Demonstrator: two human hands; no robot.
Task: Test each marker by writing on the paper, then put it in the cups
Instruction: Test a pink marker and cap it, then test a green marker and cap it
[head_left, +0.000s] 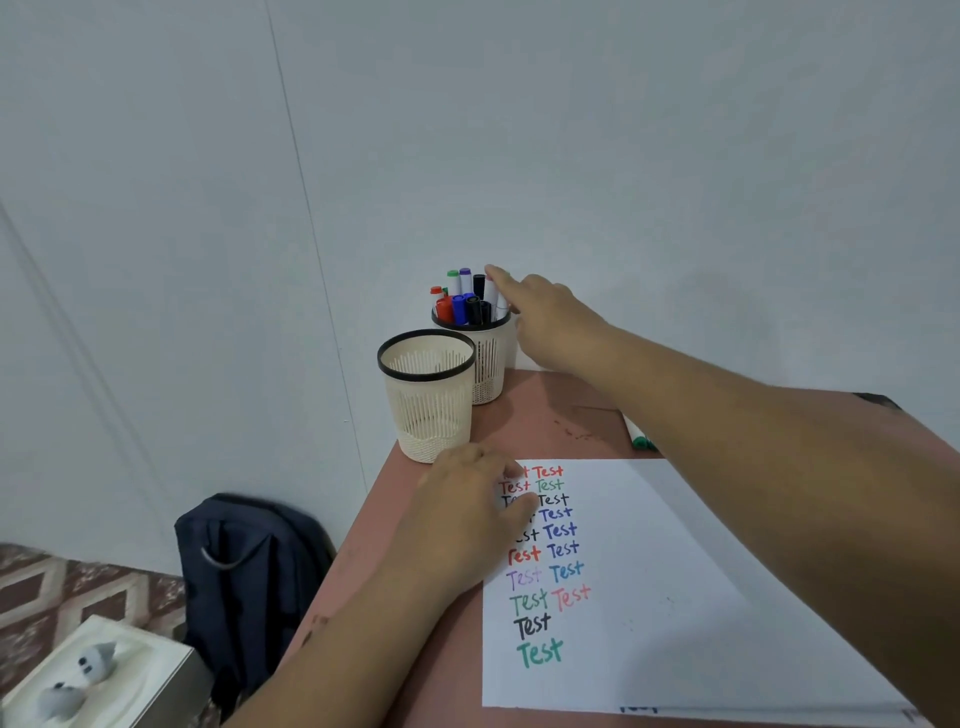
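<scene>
Markers (470, 299) packed caps-up in far cup (488, 358), and my right hand (540, 306) is up at that bunch, fingers stretched out, tips touching a white barrel at the rim side, nothing gripped as far as I can see. Near cup (427, 397) sits just in front, no markers in it. Left hand (467, 514) lies flat on top-left of paper (649, 582), fingers relaxed, pinning the sheet, which has two columns of "Test" in red, green, black, blue, purple. One more green marker (640, 436) lies on table (519, 431) beyond the sheet, partly under my right forearm. These pens look light, stiff, smooth plastic, prob a bit slippery, so I'd pinch mid-barrel w/ thumb & two fingers, not the cap, which could pop off.
</scene>
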